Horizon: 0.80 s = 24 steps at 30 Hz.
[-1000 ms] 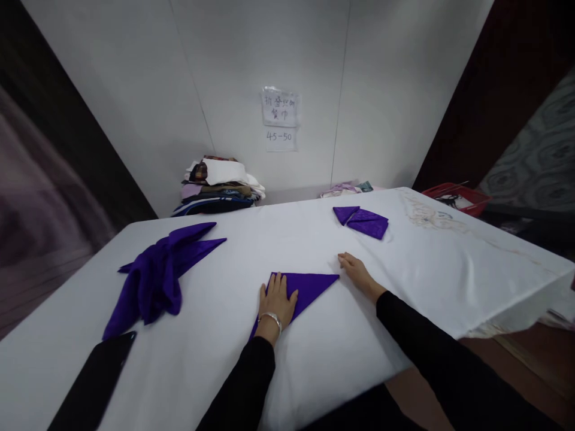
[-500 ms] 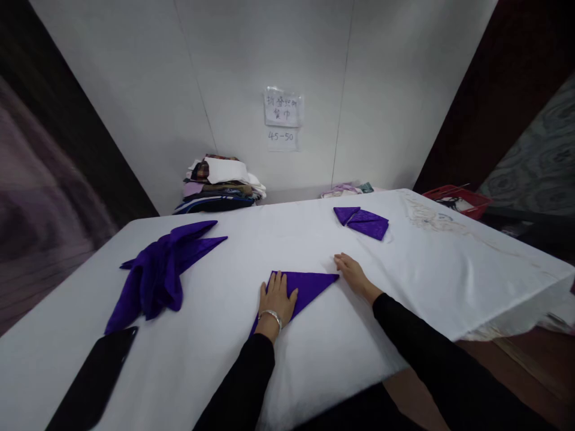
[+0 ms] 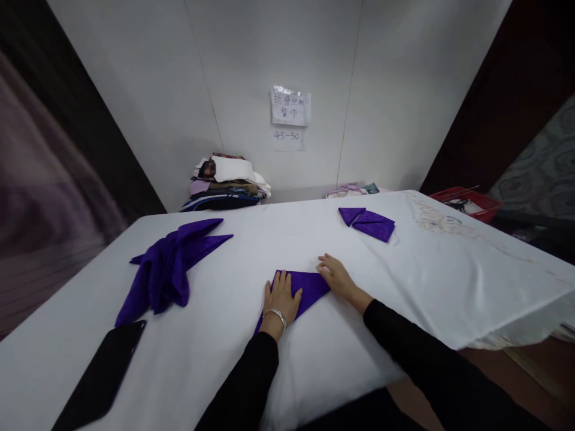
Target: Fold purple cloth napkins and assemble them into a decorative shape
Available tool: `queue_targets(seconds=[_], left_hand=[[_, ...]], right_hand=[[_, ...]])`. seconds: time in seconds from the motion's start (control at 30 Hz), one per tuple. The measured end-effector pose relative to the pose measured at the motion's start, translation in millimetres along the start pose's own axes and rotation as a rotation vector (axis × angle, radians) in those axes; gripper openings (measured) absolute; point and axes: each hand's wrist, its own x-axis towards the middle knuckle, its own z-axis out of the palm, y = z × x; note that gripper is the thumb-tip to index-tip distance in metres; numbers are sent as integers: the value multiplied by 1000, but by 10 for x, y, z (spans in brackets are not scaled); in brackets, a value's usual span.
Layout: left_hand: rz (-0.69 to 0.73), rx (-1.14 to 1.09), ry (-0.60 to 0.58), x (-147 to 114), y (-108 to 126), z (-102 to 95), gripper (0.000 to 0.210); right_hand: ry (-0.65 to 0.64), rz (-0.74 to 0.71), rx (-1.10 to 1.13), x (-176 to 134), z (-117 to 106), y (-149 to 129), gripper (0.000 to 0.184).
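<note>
Folded purple cloth (image 3: pixel 311 287) lay on the bench (image 3: pixel 215 359); looked light, soft, best held by corners. Left hand (image 3: pixel 283 299) pressed it flat, fingers (image 3: pixel 283 280) slightly spread, gripping nothing; right hand (image 3: pixel 338 278) half-curled at its right corner, grip unclear.

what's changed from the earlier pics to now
The right hand has moved left and now covers the right tip of the purple triangle; whether it grips it, I can't tell. The left hand stays flat on the triangle. The crumpled purple cloth, folded purple piece and black device lie as before.
</note>
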Motion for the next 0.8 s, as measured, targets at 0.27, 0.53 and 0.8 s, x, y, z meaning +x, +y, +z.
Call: queue_targets(seconds=[0.27, 0.53, 0.8], left_hand=[[49, 3, -90, -28, 4, -33, 59], [30, -65, -73, -9, -41, 16, 58], [-173, -43, 45, -399, -590, -124, 49]], right_hand=[[-500, -340, -83, 19, 374, -710, 67], [-560, -260, -40, 36, 429, -575, 67], [-547, -302, -243, 13, 548, -529, 72]])
